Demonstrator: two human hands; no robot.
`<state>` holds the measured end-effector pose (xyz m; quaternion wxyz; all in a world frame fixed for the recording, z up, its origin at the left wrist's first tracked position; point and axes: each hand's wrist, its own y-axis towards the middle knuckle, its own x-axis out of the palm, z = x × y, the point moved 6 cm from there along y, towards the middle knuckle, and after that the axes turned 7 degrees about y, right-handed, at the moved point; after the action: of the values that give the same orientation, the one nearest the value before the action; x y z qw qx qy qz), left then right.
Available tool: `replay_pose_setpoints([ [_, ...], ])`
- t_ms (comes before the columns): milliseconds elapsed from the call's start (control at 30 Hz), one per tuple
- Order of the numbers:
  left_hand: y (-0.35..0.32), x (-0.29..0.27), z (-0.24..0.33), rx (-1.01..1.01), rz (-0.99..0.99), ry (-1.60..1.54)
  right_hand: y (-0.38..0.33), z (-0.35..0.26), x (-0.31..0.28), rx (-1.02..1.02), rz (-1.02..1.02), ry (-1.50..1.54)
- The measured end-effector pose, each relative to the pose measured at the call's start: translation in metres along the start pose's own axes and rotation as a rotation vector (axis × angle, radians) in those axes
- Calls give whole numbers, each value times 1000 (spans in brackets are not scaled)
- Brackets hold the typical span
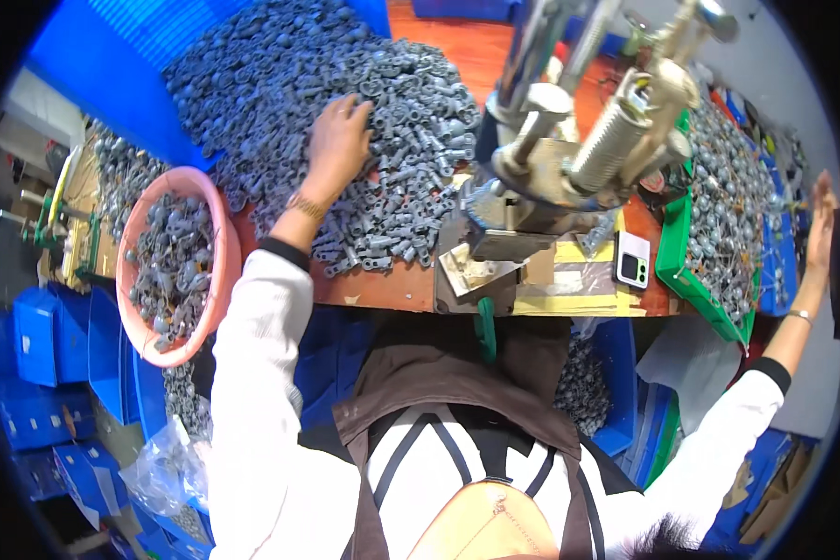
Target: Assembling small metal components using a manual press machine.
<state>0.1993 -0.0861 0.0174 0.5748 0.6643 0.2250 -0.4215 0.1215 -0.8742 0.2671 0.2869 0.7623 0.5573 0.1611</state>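
Note:
My left hand (341,140) reaches over a large heap of small grey metal parts (411,103) on the table. Its fingers are bent down toward the parts with gaps between them, and no part shows in its grasp. At the far right my right hand (819,229) is stretched out beside a green tray (679,257), fingers extended, holding nothing that I can see. Grey, ball-headed pieces (719,205) fill that tray. Between my hands stands a metal press (569,159) with a spring and a thick column; its lower block is above a small base plate.
A pink tub (226,271) of grey parts stands at the left, near a blue crate (112,84) tipped beside the heap. A phone (632,259) lies right of the press on the red-brown table (373,292). Blue bins (616,373) of parts sit below the table edge.

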Motion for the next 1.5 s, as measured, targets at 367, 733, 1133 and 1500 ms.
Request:
replay_pose_setpoints([
  [367,-76,-71,-46,-313,259,82,-64,42,24,-81,224,-323],
  [733,-125,-15,-245,-1114,312,288,-71,35,31,18,-32,-308],
  [1133,-92,27,-235,-998,403,-307,-105,36,-19,10,71,-21],
  [1500,1,-3,-69,-424,101,23,-69,48,-16,45,63,-106],
])
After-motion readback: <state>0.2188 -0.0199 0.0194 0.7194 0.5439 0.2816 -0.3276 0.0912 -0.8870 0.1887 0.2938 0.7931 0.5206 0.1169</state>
